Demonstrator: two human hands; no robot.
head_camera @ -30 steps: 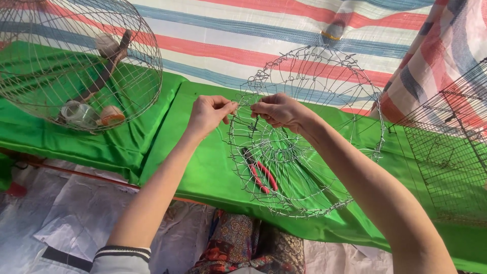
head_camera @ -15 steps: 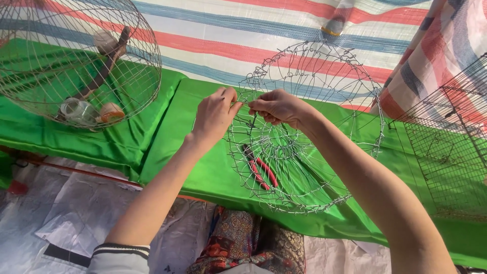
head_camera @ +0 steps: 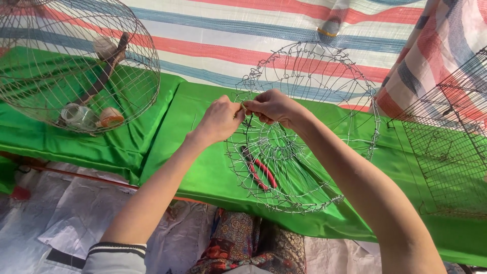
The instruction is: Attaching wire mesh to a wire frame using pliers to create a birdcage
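1. Both hands have crept together since a moment ago; my left hand [head_camera: 219, 120] now meets my right hand [head_camera: 272, 107] fingertip to fingertip.
2. Left fingers pinched on a thin wire [head_camera: 242, 107], right fingers clenched on the same strand from three o'clock.
3. That strand sits at eleven o'clock on the round wire frame [head_camera: 304, 137], lying tilted on the green cloth [head_camera: 167, 147].
4. Red-handled pliers [head_camera: 257, 171] rest inside the frame at six o'clock from my hands.
5. Domed wire cage [head_camera: 76, 66] stands well apart at nine o'clock; a rectangular mesh cage [head_camera: 446, 142] at three.
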